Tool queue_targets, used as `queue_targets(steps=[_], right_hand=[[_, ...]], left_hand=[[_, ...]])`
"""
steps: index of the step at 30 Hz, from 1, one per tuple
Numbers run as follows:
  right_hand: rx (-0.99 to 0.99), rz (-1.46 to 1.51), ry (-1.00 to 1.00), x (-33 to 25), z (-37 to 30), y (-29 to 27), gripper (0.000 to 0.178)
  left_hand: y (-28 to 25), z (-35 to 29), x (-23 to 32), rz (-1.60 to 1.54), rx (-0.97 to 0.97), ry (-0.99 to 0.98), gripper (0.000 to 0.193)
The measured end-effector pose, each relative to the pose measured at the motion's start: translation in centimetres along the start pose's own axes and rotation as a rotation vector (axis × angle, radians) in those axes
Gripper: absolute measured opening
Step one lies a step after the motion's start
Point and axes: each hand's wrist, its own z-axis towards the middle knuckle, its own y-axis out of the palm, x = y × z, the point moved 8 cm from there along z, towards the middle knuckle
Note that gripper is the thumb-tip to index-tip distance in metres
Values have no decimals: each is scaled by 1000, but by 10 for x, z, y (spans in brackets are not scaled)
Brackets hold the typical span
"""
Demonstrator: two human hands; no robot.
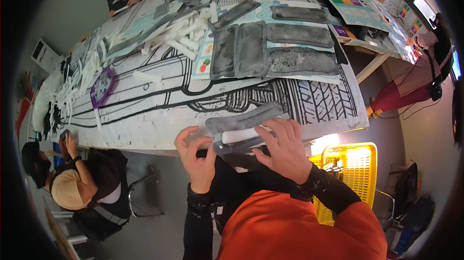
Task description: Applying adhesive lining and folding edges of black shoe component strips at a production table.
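Observation:
My left hand (195,156) grips the left end of a grey fabric sleeve (244,120) at the near edge of the table (159,115). A white foam strip (239,135) lies inside the sleeve's open side. My right hand (285,148) rests on top of the strip and sleeve, fingers spread and pressing on them. Both forearms wear black sleeves, and an orange garment fills the bottom of the view.
Several grey pads (270,47) lie on printed sheets mid-table. White foam strips (186,32) are heaped further left, beside a purple frame (101,87). A person (77,182) sits at left, others at the far end and right. A yellow crate (350,173) stands on the floor.

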Motion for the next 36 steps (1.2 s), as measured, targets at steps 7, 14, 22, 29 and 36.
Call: queue_targets(steps=[7,14,22,29,36], right_hand=[[-139,23,-58,4,-8,28,54],[-177,-107,-133,10,-10,42,43],[-210,49,-118,17,-14,32,42],[-206,91,-105,23,-9,25,46],[-245,349,233,56,10,24,28]], left_hand=[[-13,-11,28,297,-237,168,58],[66,-42,44,664,-387,451,56],[59,-26,43,546,-397,527,41],[55,-14,35,495,-494,446,46],[52,26,24,349,-526,-20,34]])
